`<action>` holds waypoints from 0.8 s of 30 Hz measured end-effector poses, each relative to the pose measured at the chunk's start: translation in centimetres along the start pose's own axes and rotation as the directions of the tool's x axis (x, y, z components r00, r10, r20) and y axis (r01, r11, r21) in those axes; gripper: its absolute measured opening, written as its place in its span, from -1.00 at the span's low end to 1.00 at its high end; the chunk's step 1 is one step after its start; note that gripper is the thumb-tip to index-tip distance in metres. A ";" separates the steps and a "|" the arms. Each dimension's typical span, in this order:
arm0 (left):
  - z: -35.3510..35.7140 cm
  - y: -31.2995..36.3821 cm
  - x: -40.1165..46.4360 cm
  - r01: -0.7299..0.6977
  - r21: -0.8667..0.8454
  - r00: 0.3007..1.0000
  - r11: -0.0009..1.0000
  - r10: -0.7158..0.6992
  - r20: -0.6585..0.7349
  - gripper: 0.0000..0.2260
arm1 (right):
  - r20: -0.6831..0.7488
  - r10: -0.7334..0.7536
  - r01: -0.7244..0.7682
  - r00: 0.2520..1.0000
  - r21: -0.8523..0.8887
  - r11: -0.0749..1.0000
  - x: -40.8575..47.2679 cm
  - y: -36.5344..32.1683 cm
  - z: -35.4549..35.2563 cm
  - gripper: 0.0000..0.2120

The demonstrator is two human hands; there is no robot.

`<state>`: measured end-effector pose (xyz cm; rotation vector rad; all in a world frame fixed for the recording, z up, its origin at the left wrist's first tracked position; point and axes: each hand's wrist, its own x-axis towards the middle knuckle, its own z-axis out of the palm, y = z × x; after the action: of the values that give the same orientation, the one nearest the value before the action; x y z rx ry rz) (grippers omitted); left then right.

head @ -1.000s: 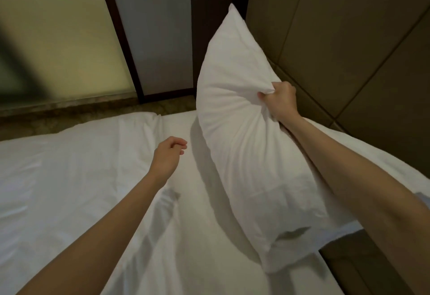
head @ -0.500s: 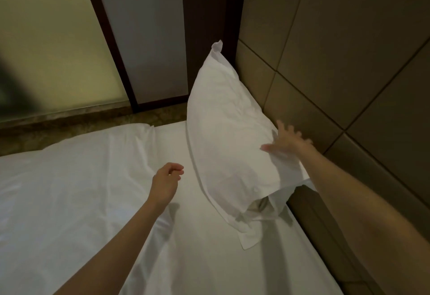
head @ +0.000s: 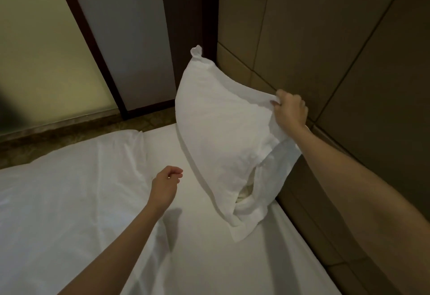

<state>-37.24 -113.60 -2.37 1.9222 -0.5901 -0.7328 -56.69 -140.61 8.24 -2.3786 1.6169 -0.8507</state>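
A white pillow (head: pixel 221 131) in a white case stands tilted on the bed, leaning toward the padded headboard (head: pixel 349 66). Its open end faces me, with the inner pillow showing. My right hand (head: pixel 289 112) pinches the upper edge of the pillowcase near the headboard. My left hand (head: pixel 166 185) hovers over the white sheet (head: pixel 209 259), left of the pillow, fingers loosely curled and holding nothing.
A white duvet (head: pixel 69 190) covers the left part of the bed. Beyond the bed's far edge lie a strip of brown floor (head: pixel 81 131) and a frosted glass partition (head: pixel 41 61) with a dark frame. The headboard runs along the right.
The pillow has come down from mid-air to lean by the headboard. My right hand let go, lay open on it, and now pinches its upper edge. My left hand barely moved.
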 end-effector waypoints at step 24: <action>4.6 1.3 -4.6 -0.052 0.079 0.996 0.996 0.046 0.083 -0.76 | 0.567 0.042 -0.091 0.823 0.058 0.994 -10.6 6.4 0.3 -0.86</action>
<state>-43.81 -113.89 -1.68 1.9522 -0.7246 -0.7684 -64.48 -133.90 1.38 -2.2014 1.3686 -0.1503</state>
